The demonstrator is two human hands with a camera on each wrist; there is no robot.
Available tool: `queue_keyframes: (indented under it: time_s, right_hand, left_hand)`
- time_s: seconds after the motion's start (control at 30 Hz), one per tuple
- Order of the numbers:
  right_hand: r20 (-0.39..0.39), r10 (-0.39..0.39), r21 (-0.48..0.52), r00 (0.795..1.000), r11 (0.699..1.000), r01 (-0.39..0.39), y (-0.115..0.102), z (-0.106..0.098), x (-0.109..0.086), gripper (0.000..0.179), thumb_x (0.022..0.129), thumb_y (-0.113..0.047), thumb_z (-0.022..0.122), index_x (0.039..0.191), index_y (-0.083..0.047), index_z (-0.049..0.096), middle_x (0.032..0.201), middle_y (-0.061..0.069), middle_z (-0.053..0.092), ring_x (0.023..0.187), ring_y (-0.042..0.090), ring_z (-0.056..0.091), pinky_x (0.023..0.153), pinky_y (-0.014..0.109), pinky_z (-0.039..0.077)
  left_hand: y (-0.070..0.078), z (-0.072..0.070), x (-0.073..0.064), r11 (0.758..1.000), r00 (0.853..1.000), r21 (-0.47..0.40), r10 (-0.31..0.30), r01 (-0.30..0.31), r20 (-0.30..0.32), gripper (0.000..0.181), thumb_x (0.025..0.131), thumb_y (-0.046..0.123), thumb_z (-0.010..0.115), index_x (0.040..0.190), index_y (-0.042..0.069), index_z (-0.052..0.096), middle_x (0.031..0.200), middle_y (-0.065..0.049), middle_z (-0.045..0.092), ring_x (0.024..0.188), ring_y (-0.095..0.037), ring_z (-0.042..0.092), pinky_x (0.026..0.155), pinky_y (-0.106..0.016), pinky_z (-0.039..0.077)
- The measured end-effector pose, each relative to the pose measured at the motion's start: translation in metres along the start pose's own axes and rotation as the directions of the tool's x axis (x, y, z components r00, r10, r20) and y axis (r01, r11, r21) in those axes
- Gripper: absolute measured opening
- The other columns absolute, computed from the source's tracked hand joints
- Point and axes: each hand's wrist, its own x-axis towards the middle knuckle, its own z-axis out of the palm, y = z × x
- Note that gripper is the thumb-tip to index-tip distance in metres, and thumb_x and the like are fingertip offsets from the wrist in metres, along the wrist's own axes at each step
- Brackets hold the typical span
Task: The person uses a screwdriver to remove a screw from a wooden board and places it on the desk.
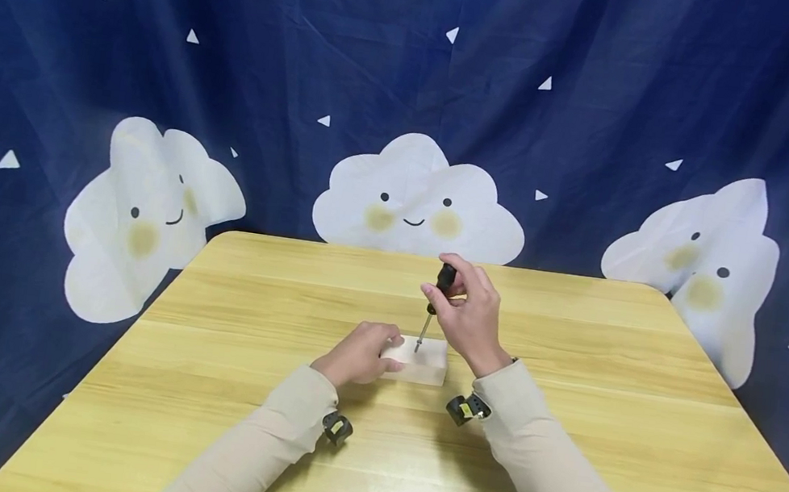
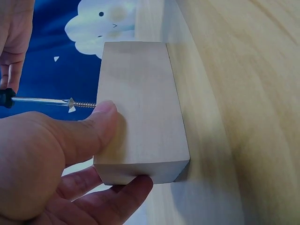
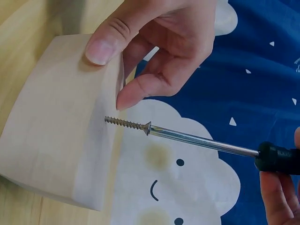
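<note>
A pale wooden block lies on the table, and my left hand grips its left end, thumb on the near side in the left wrist view. My right hand holds a screwdriver by its black handle, tilted slightly above the block. At the tip of its metal shaft sits a countersunk screw. The screw's point meets the block's top face, with most of its thread showing outside the wood. In the right wrist view only some right fingers show at the handle.
The wooden table has a light, glossy grain. Behind it hangs a dark blue curtain with white smiling clouds and small triangles. A black wrist camera is strapped to the left sleeve, another to the right.
</note>
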Motion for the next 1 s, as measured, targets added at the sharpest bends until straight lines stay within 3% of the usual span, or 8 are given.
queue_keyframes:
  time_s: [0.27, 0.5, 0.63, 0.8, 1.0]
  right_hand:
    - [0.075, 0.005, 0.154, 0.997, 0.988, -0.017, -0.004, -0.003, 0.002, 0.051, 0.081, 0.009, 0.073, 0.128, -0.003, 0.059, 0.087, 0.018, 0.066, 0.076, 0.029, 0.070, 0.061, 0.029, 0.058]
    - [0.177, -0.032, 0.239, 0.984, 0.971, -0.011, -0.038, -0.015, 0.012, 0.052, 0.084, 0.027, 0.052, 0.133, 0.018, 0.040, 0.093, 0.034, 0.063, 0.086, 0.046, 0.067, 0.072, 0.048, 0.056]
    - [0.215, -0.025, 0.227, 0.976, 0.974, -0.025, -0.028, -0.011, 0.010, 0.054, 0.086, 0.027, 0.045, 0.137, 0.017, 0.034, 0.100, 0.036, 0.064, 0.091, 0.046, 0.065, 0.076, 0.053, 0.055]
    - [0.214, -0.009, 0.215, 0.977, 0.976, -0.038, -0.007, -0.001, 0.003, 0.056, 0.087, 0.020, 0.049, 0.140, 0.005, 0.037, 0.094, 0.026, 0.068, 0.084, 0.037, 0.069, 0.064, 0.047, 0.057]
    - [0.151, -0.001, 0.178, 0.989, 0.984, -0.026, -0.004, 0.003, 0.000, 0.052, 0.086, 0.003, 0.069, 0.132, -0.002, 0.044, 0.086, 0.016, 0.066, 0.075, 0.025, 0.069, 0.064, 0.031, 0.059]
  left_hand:
    - [0.000, -0.001, 0.000, 1.000, 1.000, 0.004, 0.002, -0.002, -0.001, 0.035, 0.084, 0.021, 0.077, 0.111, 0.003, 0.064, 0.113, -0.012, 0.066, 0.108, -0.027, 0.060, 0.095, -0.040, 0.048]
    - [0.000, 0.000, 0.001, 1.000, 1.000, 0.004, 0.019, -0.019, -0.012, 0.032, 0.084, 0.021, 0.077, 0.108, 0.003, 0.064, 0.111, -0.011, 0.067, 0.104, -0.026, 0.061, 0.093, -0.039, 0.049]
    - [0.000, -0.001, 0.000, 1.000, 1.000, 0.000, 0.020, -0.020, -0.014, 0.031, 0.084, 0.021, 0.077, 0.106, 0.004, 0.064, 0.108, -0.010, 0.068, 0.101, -0.025, 0.062, 0.091, -0.038, 0.050]
    - [0.000, -0.002, 0.000, 1.000, 1.000, 0.003, 0.015, -0.015, -0.012, 0.032, 0.084, 0.022, 0.077, 0.107, 0.003, 0.064, 0.109, -0.011, 0.067, 0.102, -0.025, 0.062, 0.092, -0.038, 0.050]
    - [0.000, -0.001, 0.000, 1.000, 1.000, 0.002, 0.012, -0.012, -0.005, 0.035, 0.085, 0.022, 0.077, 0.110, 0.002, 0.063, 0.112, -0.012, 0.067, 0.105, -0.026, 0.061, 0.093, -0.038, 0.049]
